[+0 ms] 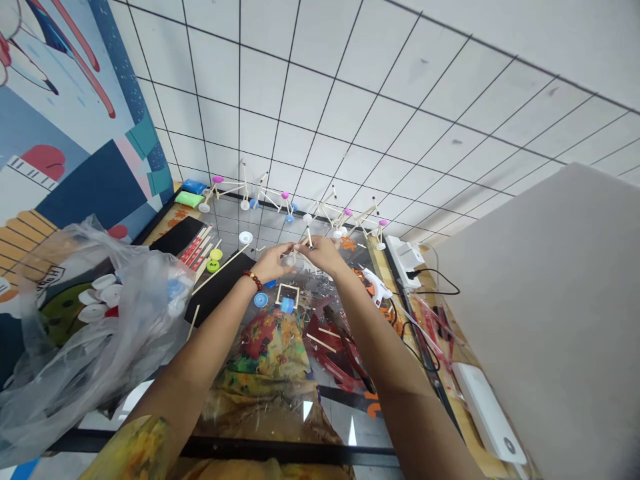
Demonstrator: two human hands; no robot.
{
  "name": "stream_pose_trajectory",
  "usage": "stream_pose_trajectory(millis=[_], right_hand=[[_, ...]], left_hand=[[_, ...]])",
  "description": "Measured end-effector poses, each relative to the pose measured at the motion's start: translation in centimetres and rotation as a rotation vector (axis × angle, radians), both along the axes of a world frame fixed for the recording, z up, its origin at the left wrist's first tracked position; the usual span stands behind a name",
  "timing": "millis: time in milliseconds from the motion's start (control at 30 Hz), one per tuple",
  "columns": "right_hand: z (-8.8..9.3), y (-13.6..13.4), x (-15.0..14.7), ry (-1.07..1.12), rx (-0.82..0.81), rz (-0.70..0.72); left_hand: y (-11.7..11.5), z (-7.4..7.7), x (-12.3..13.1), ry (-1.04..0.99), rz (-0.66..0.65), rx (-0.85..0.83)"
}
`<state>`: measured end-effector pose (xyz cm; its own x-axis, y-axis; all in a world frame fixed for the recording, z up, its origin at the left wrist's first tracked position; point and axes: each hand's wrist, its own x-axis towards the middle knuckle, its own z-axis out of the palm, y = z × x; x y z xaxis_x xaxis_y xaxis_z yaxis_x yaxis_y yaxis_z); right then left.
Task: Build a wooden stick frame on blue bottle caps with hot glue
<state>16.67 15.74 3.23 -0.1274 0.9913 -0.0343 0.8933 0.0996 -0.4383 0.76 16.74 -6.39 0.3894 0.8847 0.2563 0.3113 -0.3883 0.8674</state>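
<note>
Over the middle of the table, my left hand (273,262), with a beaded bracelet on its wrist, and my right hand (323,255) meet with their fingers closed on a small stick model. A black-tipped stick (309,239) of it rises above my right fingers; the rest is largely hidden by my hands. Just behind stands a white cap (307,219), and whether it belongs to the model I cannot tell. Below my hands lie a square stick frame (288,295), a light-blue cap (287,305) at its lower edge, and a blue cap (261,300).
Several stick models with caps, such as one (380,230), line the wall. To the right are a glue gun (377,287), its cord and a power strip (404,260). At left lie a plastic bag of caps (105,333), yellow-green caps (214,260) and sticks (197,247).
</note>
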Motion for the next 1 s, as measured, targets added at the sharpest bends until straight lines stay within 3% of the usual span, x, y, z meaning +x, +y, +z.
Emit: stream_pose_trajectory(millis=[300, 1000], right_hand=[[0.5, 0.2, 0.1, -0.015, -0.048, 0.000], [0.8, 1.1, 0.8, 0.064, -0.153, 0.024]], left_hand=[[0.3, -0.6, 0.1, 0.003, 0.005, 0.002], [0.4, -0.5, -0.1, -0.006, -0.013, -0.047]])
